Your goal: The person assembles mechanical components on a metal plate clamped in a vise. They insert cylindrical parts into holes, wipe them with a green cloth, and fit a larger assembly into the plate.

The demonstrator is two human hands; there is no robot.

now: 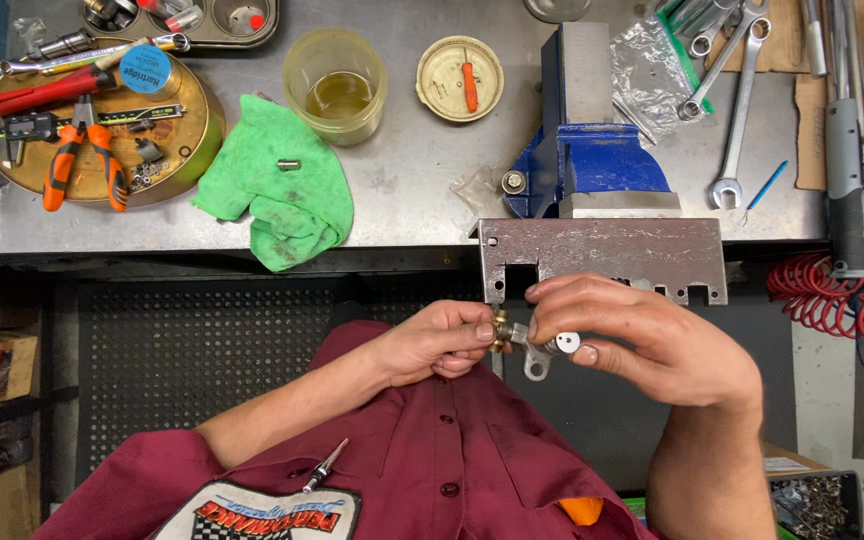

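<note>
Much of the small metal fitting with a brass end and a flat silver lug (530, 345) is hidden by fingers: only its brass collar, a short silver body, a looped lug hanging below and a white round end show, and its full shape cannot be made out. It is held in the air in front of the bench's front edge, just below the grey steel plate with notched lower edge (602, 258) clamped in the blue bench vise (582, 150). The left hand (437, 342) pinches the brass end between thumb and fingertips; the right hand (642, 335) curls over the white end, fingers closed around it.

The dark red button shirt (432, 460) fills the lower frame, its chest patch cut off by the bottom edge, with one pen tip (325, 467) poking from it.

On the scratched grey metal workbench (402, 190), one round brass-coloured tray (187, 120) sits at the left rear corner, holding one pair of orange-handled pliers (80, 150), one caliper, one red-handled tool and loose small parts too tiny to count. One crumpled green cloth (277, 185) lies near the front edge with one small steel cylinder (289, 165) on it. One yellowish translucent plastic cup (337, 85) holds amber liquid. At least three silver spanners (732, 90) lie towards the right rear, partly cut off by the top edge.
</note>
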